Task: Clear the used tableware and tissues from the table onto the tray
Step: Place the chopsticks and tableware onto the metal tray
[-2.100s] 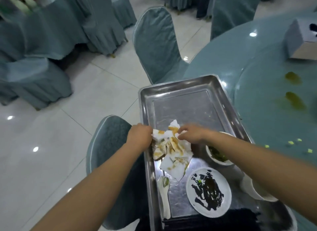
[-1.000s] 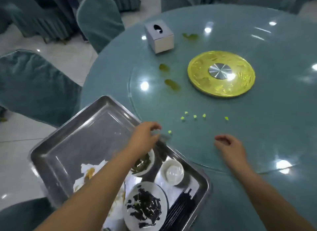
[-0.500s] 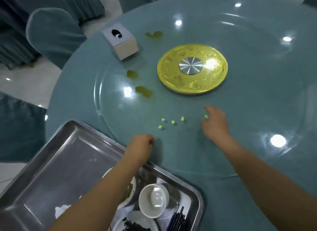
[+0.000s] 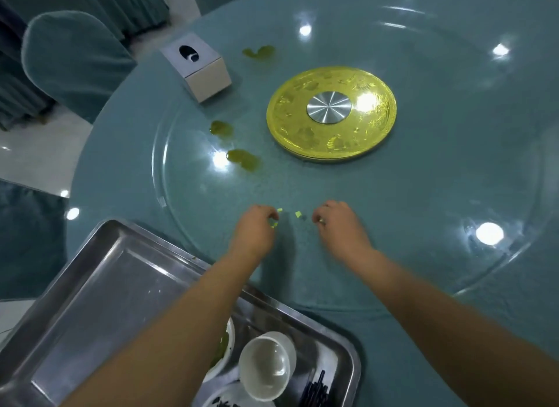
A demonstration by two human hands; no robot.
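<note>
head view: round teal table, both hands' grip pinching green bits, covered chair behind.

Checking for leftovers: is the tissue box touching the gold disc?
Apart. The head view shows bare table between the tissue box and the gold disc.
</note>
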